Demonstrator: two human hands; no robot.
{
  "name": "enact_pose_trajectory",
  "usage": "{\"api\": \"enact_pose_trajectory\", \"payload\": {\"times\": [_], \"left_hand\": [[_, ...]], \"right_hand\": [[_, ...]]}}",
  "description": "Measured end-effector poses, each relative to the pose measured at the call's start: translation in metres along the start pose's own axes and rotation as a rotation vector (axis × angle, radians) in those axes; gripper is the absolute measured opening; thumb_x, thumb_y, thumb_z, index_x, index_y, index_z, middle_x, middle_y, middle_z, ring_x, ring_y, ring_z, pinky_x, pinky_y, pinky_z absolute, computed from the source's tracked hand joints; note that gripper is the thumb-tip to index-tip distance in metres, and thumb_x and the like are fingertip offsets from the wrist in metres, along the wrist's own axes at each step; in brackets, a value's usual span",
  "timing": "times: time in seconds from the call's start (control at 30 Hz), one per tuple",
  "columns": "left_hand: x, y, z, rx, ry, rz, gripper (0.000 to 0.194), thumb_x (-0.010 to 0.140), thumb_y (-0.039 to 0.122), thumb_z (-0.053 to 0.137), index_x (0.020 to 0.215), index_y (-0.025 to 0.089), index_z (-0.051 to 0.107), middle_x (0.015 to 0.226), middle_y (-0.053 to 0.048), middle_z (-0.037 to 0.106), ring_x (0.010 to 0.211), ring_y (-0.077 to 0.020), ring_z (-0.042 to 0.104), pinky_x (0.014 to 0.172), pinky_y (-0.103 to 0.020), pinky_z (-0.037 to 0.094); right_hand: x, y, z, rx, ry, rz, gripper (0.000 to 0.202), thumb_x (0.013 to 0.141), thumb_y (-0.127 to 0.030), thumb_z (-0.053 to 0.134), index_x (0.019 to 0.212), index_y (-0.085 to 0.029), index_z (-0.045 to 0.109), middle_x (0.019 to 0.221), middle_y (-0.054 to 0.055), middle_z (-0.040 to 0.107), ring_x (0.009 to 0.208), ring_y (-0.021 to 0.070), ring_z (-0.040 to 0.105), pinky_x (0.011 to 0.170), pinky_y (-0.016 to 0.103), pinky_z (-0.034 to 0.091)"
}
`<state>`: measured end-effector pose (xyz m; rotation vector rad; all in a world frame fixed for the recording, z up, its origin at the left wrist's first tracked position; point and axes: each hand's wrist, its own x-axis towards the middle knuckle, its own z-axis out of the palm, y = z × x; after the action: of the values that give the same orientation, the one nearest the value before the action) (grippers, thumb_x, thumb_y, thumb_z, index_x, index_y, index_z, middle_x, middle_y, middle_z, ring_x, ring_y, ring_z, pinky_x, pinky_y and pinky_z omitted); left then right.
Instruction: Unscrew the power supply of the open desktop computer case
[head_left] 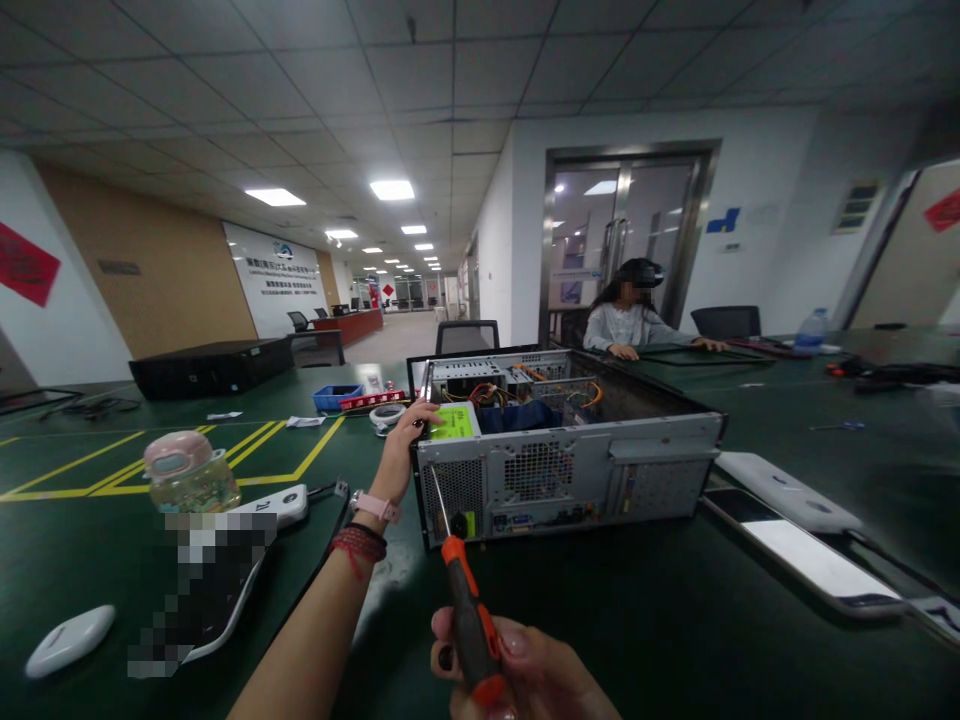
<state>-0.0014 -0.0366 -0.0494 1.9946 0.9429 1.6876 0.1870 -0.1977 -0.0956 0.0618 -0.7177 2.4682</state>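
An opened computer case point(600, 445) lies on its side on the green table, its rear panel facing me. My left hand point(409, 435) grips its near left corner, fingers over the top edge beside the power supply point(454, 420) with a bright green label. A screwdriver point(466, 610) with an orange and black handle is held in my right hand point(517, 665). Its shaft points up and away, the tip at the perforated left part of the rear panel. Whether the tip touches a screw I cannot tell. Colored cables point(487, 392) show inside the case.
Left are a lidded bottle point(187, 470), a phone-like device point(281, 505), a white oval case point(71, 640) and a blue tray point(336, 396). Right lies a phone point(802, 550) beside a white power bank point(787, 490). A black computer case point(214, 367) and a seated person point(626, 320) are farther back.
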Motion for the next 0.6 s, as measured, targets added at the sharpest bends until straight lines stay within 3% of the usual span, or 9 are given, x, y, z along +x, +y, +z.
{"api": "enact_pose_trajectory", "payload": {"times": [0.23, 0.5, 0.6], "left_hand": [[0.0, 0.0, 0.001, 0.019, 0.003, 0.0, 0.034, 0.085, 0.028, 0.035, 0.088, 0.016, 0.066, 0.121, -0.01, 0.062, 0.133, -0.0283, 0.041, 0.115, -0.043, 0.024], [-0.001, 0.001, 0.001, 0.019, 0.01, -0.031, 0.034, 0.085, 0.028, 0.035, 0.087, 0.016, 0.067, 0.12, -0.009, 0.063, 0.129, -0.0283, 0.045, 0.114, -0.043, 0.026], [-0.001, -0.001, 0.002, 0.02, 0.021, -0.027, 0.033, 0.085, 0.028, 0.035, 0.087, 0.017, 0.066, 0.12, -0.008, 0.063, 0.129, -0.0281, 0.045, 0.114, -0.043, 0.026]], "right_hand": [[0.005, 0.007, 0.002, -0.104, 0.015, -0.086, 0.038, 0.074, -0.038, 0.072, 0.102, -0.014, 0.067, 0.068, -0.002, 0.051, 0.048, -0.0001, 0.04, 0.052, 0.014, 0.035], [0.017, 0.008, 0.014, -0.055, 0.064, -0.063, 0.04, 0.07, -0.043, 0.074, 0.09, -0.013, 0.059, 0.065, -0.005, 0.049, 0.041, -0.0014, 0.031, 0.048, 0.016, 0.035], [0.022, 0.01, 0.015, -0.122, 0.083, -0.056, 0.043, 0.07, -0.047, 0.072, 0.09, -0.013, 0.054, 0.065, -0.004, 0.052, 0.041, 0.0003, 0.037, 0.047, 0.017, 0.032]]}}
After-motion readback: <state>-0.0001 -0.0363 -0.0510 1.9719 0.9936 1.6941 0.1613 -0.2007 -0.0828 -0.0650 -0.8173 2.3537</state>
